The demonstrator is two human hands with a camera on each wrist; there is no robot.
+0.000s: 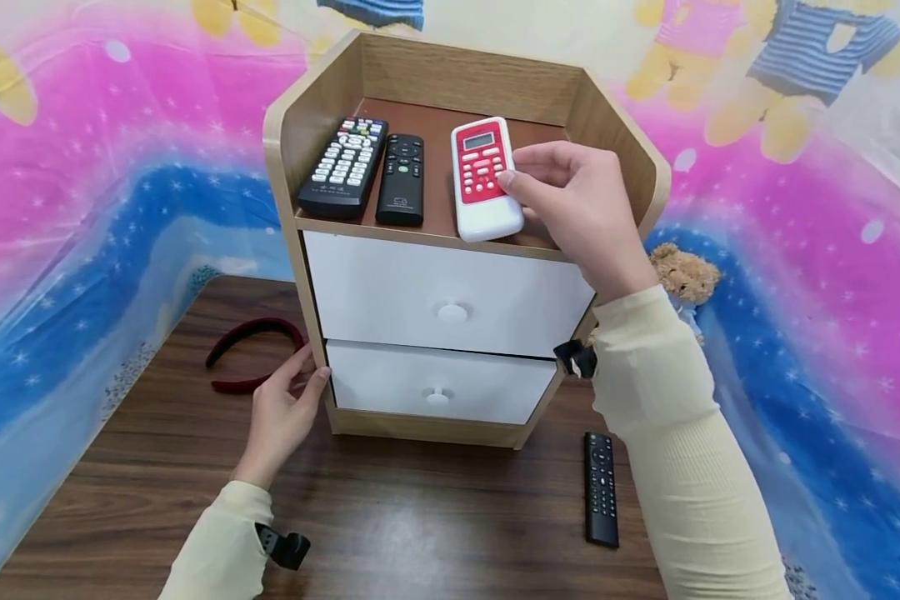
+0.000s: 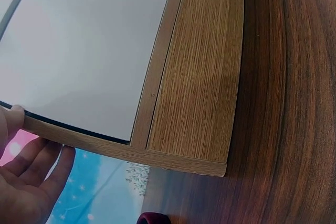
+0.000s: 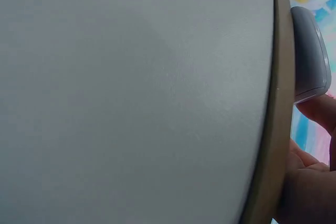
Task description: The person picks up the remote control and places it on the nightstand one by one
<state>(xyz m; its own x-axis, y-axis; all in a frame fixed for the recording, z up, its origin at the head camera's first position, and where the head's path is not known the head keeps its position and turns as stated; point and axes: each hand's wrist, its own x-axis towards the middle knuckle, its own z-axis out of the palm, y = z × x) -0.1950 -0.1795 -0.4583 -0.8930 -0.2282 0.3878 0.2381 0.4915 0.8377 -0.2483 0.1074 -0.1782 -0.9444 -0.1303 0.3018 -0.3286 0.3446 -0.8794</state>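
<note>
A small wooden cabinet (image 1: 438, 429) with two white drawers (image 1: 390, 287) stands on the table. At its top shelf, my right hand (image 1: 581, 196) holds a red and white air conditioner remote (image 1: 487, 179) by its right side, thumb on the front. In the right wrist view the remote (image 3: 310, 56) shows end-on beyond the shelf edge, next to the thumb. My left hand (image 1: 288, 408) grips the cabinet's left side low down. From the left wrist view, its thumb (image 2: 16, 116) lies at the front edge and its fingers (image 2: 47, 166) reach along the side panel.
A large black remote with white buttons (image 1: 345, 171) and a smaller black remote (image 1: 401, 179) lie on the shelf's left. Another black remote (image 1: 601, 492) lies on the table at right. A dark red headband (image 1: 243, 329) is left of the cabinet, a teddy bear (image 1: 686, 275) at right.
</note>
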